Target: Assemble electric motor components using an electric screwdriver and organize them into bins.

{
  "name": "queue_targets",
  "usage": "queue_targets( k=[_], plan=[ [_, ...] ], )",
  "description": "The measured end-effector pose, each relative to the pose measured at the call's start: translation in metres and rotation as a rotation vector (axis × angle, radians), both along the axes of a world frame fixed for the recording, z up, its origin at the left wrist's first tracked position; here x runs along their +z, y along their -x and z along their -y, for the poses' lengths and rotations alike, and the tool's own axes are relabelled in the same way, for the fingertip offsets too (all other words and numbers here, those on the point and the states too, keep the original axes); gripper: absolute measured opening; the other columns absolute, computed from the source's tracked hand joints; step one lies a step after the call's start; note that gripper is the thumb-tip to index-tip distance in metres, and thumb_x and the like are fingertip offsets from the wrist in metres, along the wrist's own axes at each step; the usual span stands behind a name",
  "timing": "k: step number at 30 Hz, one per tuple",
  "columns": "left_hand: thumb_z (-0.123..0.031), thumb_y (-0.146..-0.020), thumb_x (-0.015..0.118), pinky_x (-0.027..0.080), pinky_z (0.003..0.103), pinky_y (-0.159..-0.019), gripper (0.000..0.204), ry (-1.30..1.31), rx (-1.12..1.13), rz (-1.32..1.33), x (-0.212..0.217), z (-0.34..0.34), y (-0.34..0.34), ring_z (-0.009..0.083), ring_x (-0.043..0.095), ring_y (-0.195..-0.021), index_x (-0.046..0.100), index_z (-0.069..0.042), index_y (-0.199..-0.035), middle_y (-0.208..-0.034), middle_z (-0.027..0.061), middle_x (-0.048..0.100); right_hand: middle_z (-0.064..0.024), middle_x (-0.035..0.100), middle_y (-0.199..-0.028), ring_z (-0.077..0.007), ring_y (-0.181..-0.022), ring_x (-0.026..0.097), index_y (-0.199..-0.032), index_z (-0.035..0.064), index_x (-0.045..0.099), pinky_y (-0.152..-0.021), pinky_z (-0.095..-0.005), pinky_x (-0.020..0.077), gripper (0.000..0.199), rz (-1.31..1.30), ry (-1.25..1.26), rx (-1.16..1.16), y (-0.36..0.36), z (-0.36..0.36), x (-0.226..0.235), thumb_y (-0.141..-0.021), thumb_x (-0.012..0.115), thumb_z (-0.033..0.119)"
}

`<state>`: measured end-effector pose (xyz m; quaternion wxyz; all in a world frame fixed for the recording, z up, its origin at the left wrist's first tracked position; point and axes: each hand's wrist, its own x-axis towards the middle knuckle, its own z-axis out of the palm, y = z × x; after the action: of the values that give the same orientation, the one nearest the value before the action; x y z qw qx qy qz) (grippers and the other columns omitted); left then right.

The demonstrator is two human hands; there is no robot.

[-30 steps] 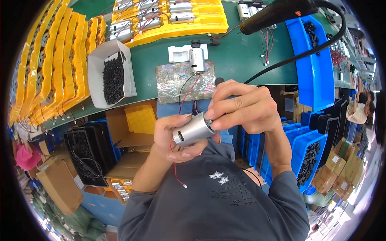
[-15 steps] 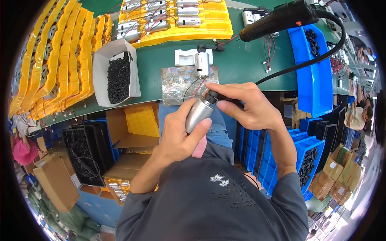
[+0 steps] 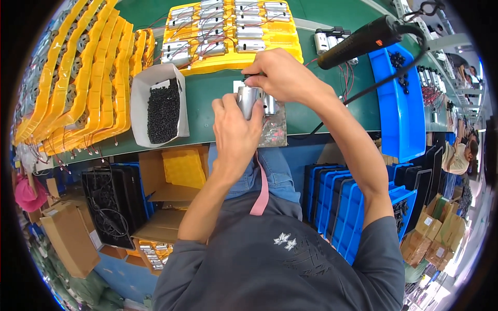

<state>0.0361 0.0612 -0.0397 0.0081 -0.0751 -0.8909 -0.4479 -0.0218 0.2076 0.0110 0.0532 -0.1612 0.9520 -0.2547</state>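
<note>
My left hand (image 3: 236, 127) is wrapped round a silver cylindrical motor (image 3: 249, 101), held upright over the bench edge. At its upper end my right hand (image 3: 282, 75) pinches a small black plastic part (image 3: 246, 79), mostly covered by the fingers. A second silver motor (image 3: 270, 105) stands just right of the held one, partly hidden by it and by my right hand. Below them lies a worn metal plate (image 3: 275, 129). Only a corner of a white holder (image 3: 237, 85) shows beside the fingers.
A black power screwdriver (image 3: 358, 44) hangs at right on its cable. Left stands a white box (image 3: 182, 122) of small black pieces, beside stacked yellow trays (image 3: 111, 78). A yellow tray (image 3: 228, 63) of motors lies at the back, a blue bin (image 3: 397, 119) at right.
Both hands have moved forward over the bench with the motor, which is now more upright. The screwdriver has swung slightly, and its cable has shifted away from my right hand.
</note>
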Motion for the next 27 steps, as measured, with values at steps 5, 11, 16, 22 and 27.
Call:
queue_targets(
  k=[5,11,16,22,27],
  plan=[
    [-0.022,-0.082,0.065,0.045,0.048,-0.068,0.047,-0.02,0.077,-0.051,-0.011,-0.006,0.004,0.0432,0.055,-0.077,0.05,0.009,-0.114,-0.093,0.027,0.049,-0.0225,0.065,-0.084,-0.0359,-0.082,0.063,-0.09,-0.0012,0.07,-0.072,-0.0414,0.0494,0.018,0.03,-0.123,-0.04,0.011,0.014,-0.012,-0.076,0.066,0.01],
    [-0.02,-0.082,0.065,0.046,0.046,-0.065,0.051,0.024,0.041,-0.015,-0.013,-0.01,0.001,0.0436,0.056,-0.074,0.048,0.01,-0.119,-0.089,0.0273,0.049,-0.0215,0.065,-0.083,-0.0352,-0.083,0.063,-0.088,-0.0007,0.07,-0.072,-0.0417,0.0497,0.016,0.054,-0.25,-0.051,0.013,0.016,-0.022,-0.075,0.066,0.008],
    [-0.018,-0.082,0.065,0.045,0.047,-0.065,0.052,-0.032,0.074,-0.016,-0.011,-0.014,0.003,0.0442,0.056,-0.074,0.045,0.011,-0.121,-0.087,0.0295,0.05,-0.0196,0.065,-0.08,-0.0345,-0.081,0.063,-0.086,-0.0005,0.07,-0.07,-0.0419,0.0499,0.015,0.104,-0.254,-0.059,0.019,0.016,-0.019,-0.074,0.065,0.007],
    [-0.018,-0.082,0.065,0.044,0.05,-0.067,0.052,-0.016,0.1,-0.147,-0.017,-0.015,0.01,0.0456,0.056,-0.075,0.045,0.011,-0.12,-0.089,0.0322,0.053,-0.0174,0.067,-0.085,-0.0337,-0.083,0.064,-0.084,0.0029,0.068,-0.07,-0.0428,0.0516,0.015,0.105,-0.286,-0.026,0.025,0.016,-0.025,-0.071,0.068,0.009],
    [-0.019,-0.081,0.066,0.045,0.049,-0.071,0.051,0.057,0.099,0.047,-0.006,-0.013,0.009,0.045,0.056,-0.082,0.046,0.008,-0.118,-0.093,0.0309,0.054,-0.0174,0.066,-0.089,-0.0337,-0.085,0.064,-0.089,0.0035,0.067,-0.072,-0.0431,0.0515,0.018,0.129,-0.327,-0.009,0.027,0.019,-0.018,-0.073,0.068,0.012]
  ],
)
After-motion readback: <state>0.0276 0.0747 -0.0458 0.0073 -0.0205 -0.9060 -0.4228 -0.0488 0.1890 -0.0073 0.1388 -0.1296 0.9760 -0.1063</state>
